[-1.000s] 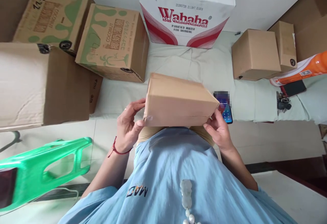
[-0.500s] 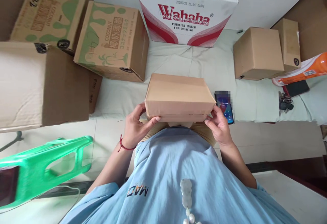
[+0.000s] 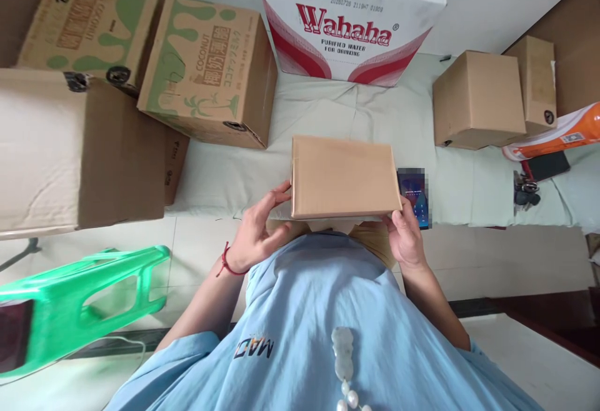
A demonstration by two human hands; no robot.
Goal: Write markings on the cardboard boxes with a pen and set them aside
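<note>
A small plain brown cardboard box is in front of me at the cloth's near edge, its broad top face turned up toward me. My right hand grips its near right corner, thumb at the edge and the other fingers partly hidden. At the left end, my left hand has its fingertips at the side of the box, with the thumb spread away from it. Whether those fingertips press on the box or only brush it is hard to see. A phone with a lit screen lies just right of the box.
Coconut cartons and a larger carton stand at left. A white-and-red Wahaha carton is at the back. On the right are smaller boxes, an orange-and-white package and keys. A green stool stands lower left.
The box has shifted right and tipped so that its top face shows more and its near side is out of sight. My left thumb has come off it; my right hand keeps its corner.
</note>
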